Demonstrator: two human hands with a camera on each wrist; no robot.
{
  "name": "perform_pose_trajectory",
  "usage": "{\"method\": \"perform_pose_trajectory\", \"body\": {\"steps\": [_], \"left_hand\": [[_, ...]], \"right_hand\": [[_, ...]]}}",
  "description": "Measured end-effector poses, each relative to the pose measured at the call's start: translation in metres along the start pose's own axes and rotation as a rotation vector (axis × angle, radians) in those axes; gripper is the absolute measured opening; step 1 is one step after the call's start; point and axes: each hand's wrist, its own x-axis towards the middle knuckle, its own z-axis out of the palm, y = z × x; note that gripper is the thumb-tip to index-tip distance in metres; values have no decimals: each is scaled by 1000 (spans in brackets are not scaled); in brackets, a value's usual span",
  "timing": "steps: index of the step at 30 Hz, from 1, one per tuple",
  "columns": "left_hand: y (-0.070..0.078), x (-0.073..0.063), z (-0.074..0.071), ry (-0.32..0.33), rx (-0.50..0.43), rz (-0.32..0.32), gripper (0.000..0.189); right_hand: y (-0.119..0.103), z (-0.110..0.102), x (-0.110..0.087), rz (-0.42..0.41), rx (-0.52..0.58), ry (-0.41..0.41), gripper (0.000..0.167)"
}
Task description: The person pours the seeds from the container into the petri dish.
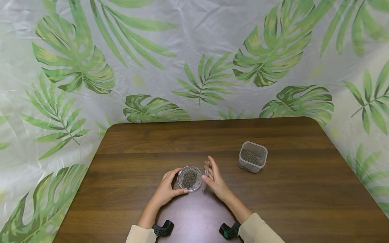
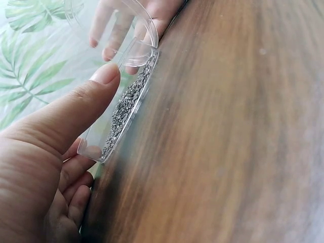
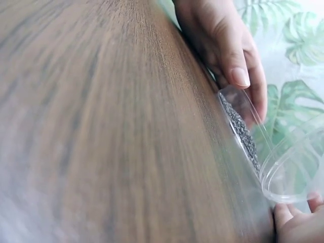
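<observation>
A clear round petri dish [image 1: 189, 179] sits on the table, with small dark grains spread over its bottom. My left hand [image 1: 166, 189] holds it from the left, thumb at the near side and fingers round the far side. Tilted on edge at the dish's right is its clear lid [image 1: 205, 175], which my right hand [image 1: 217, 182] holds between thumb and fingers. The left wrist view shows the grains [image 2: 126, 101] through the dish's wall. In the right wrist view the lid [image 3: 276, 187] stands close against the dish; whether they touch, I cannot tell.
To the right and farther back stands a clear square plastic tub [image 1: 253, 157], partly filled with similar dark grains. The brown wooden table [image 1: 146, 145] ends at a leaf-patterned sheet [image 1: 200, 77] hanging behind it. Each wrist wears a black device [image 1: 230, 231].
</observation>
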Motion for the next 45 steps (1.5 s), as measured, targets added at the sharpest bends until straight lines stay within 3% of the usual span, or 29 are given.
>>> {"method": "perform_pose_trajectory", "body": {"steps": [11, 17, 25, 28, 35, 45], "left_hand": [[1, -1, 1, 3, -5, 1, 83], [0, -1, 0, -5, 7, 0, 83], [0, -1, 1, -17, 16, -3, 83], [-1, 0, 1, -16, 15, 2, 83], [-2, 0, 0, -22, 13, -2, 83], [-1, 0, 0, -8, -1, 38, 85]], "right_hand": [[-17, 4, 3, -65, -37, 13, 81], [-21, 6, 7, -99, -172, 20, 88], [-27, 14, 12, -45, -316, -1, 93], [-23, 17, 13, -45, -337, -4, 96], [16, 21, 20, -40, -404, -7, 109], [25, 26, 23, -57, -493, -42, 110]]}}
